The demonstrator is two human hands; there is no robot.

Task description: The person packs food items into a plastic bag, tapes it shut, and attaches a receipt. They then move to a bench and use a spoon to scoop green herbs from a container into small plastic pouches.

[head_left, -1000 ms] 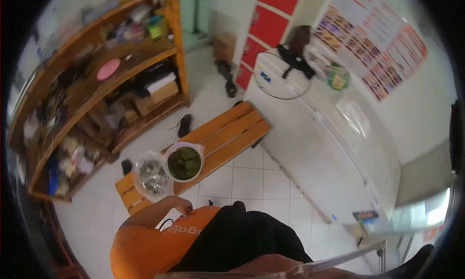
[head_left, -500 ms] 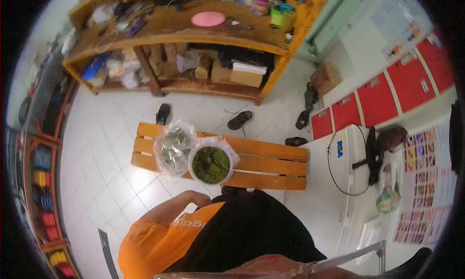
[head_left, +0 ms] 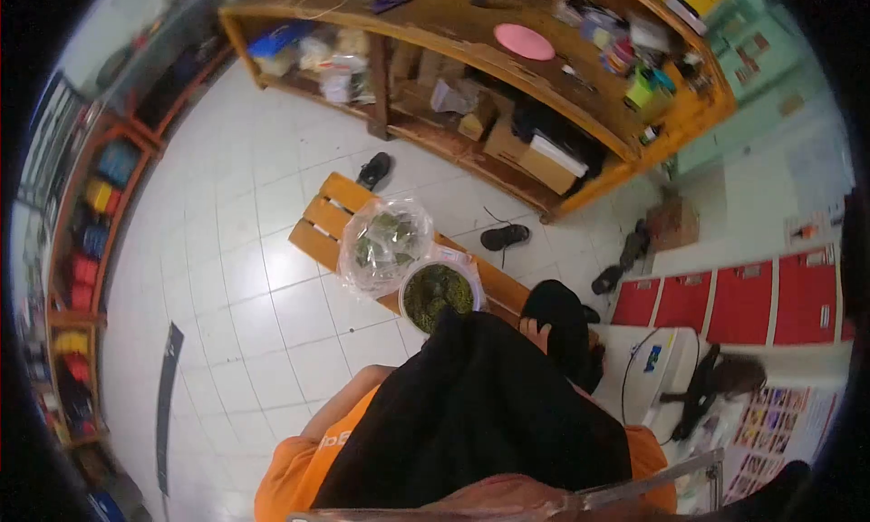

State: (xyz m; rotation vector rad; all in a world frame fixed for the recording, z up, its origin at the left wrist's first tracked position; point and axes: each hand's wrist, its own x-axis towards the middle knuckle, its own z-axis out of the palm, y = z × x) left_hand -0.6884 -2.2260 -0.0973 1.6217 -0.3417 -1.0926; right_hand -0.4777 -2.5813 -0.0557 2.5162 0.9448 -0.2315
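Note:
My right hand [head_left: 535, 334] lies on the dark trouser leg [head_left: 564, 318] at the bench's right, its fingers stretched out and holding nothing visible. The left forearm [head_left: 349, 400] passes behind the black cloth [head_left: 485, 395] over my front, which hides my left hand. Just beyond that cloth, a round, pale-rimmed tub [head_left: 403, 312] holds a green, crumbly mass [head_left: 439, 291]. Beside it is a clear plastic bag [head_left: 385, 241] with green leaves inside. Both rest on the slatted wooden bench [head_left: 317, 243].
Black shoes [head_left: 504, 237] lie on the tiled floor beyond the bench. A cluttered wooden workbench [head_left: 444, 42] stands farther off. To the right are red lockers [head_left: 684, 303] and a white box-like unit [head_left: 657, 363] with a cable. Shelves [head_left: 136, 159] line the left.
The view has turned, and the bench now slants down to the right. My right hand and a dark trouser leg have come into sight. My left hand has gone behind the black cloth.

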